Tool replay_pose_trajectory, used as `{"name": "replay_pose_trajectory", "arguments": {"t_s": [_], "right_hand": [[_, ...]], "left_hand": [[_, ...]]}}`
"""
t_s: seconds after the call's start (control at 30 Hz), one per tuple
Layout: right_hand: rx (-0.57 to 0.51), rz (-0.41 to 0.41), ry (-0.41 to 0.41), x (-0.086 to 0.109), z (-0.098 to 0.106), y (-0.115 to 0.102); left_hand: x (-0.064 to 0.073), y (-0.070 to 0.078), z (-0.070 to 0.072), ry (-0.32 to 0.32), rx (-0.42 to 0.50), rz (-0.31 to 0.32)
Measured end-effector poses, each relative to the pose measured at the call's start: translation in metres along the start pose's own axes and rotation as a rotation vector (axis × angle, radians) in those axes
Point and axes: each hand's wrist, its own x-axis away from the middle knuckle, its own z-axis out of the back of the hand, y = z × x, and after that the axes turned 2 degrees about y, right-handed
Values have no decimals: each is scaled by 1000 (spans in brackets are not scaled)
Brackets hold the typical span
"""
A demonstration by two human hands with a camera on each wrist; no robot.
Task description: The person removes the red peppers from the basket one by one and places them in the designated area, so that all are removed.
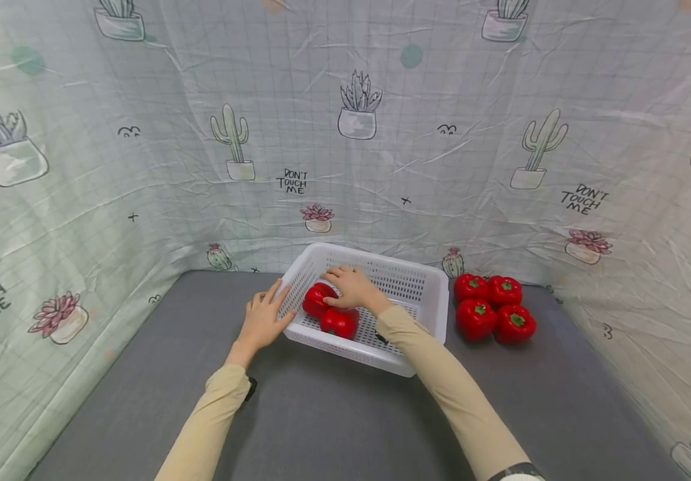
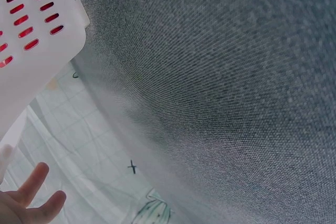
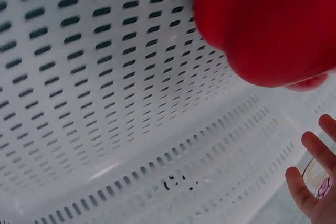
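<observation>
Two red bell peppers, one at the left (image 1: pixel 318 300) and one nearer the front (image 1: pixel 339 323), lie together in the left part of a white perforated plastic basket (image 1: pixel 357 347). My right hand (image 1: pixel 351 288) reaches over the left pepper with fingers stretched out, the thumb close above both. In the right wrist view its spread fingers (image 3: pixel 315 153) stand apart from the large red pepper (image 3: pixel 268 30). At the basket's left end my left hand (image 1: pixel 263 322) rests with straight, spread fingers on the rim. The left wrist view shows its fingers (image 2: pixel 35 182) extended below the basket wall (image 2: pixel 58 45).
Several more red bell peppers (image 1: pixel 476 318) stand grouped on the dark grey table (image 1: pixel 333 427), just right of the basket. A pale curtain (image 1: pixel 381 180) printed with cacti surrounds the table at the back and both sides.
</observation>
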Motion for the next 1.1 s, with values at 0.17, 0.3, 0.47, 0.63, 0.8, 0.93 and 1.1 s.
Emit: {"name": "replay_pose_trajectory", "arguments": {"t_s": [0.17,0.3,0.47,0.63,0.8,0.93,1.1], "right_hand": [[56,26,-41,-5,-6,-2],[80,19,-54,-9,-11,-5],[100,2,-88,-12,-13,-8],[113,-18,-111,-12,-12,-10],[114,-29,-122,-13,-12,-10],[76,-34,-130,-14,-12,-11],[40,-32,-141,-13,-12,-12]], "left_hand": [[0,-1,-1,0,-2,-1],[0,-2,-2,3,3,0],[0,-2,-2,9,7,0],[0,-1,-2,13,6,-1],[0,-2,-2,17,4,-9],[0,-2,-2,15,4,-11],[0,-2,-2,11,16,-6]]}}
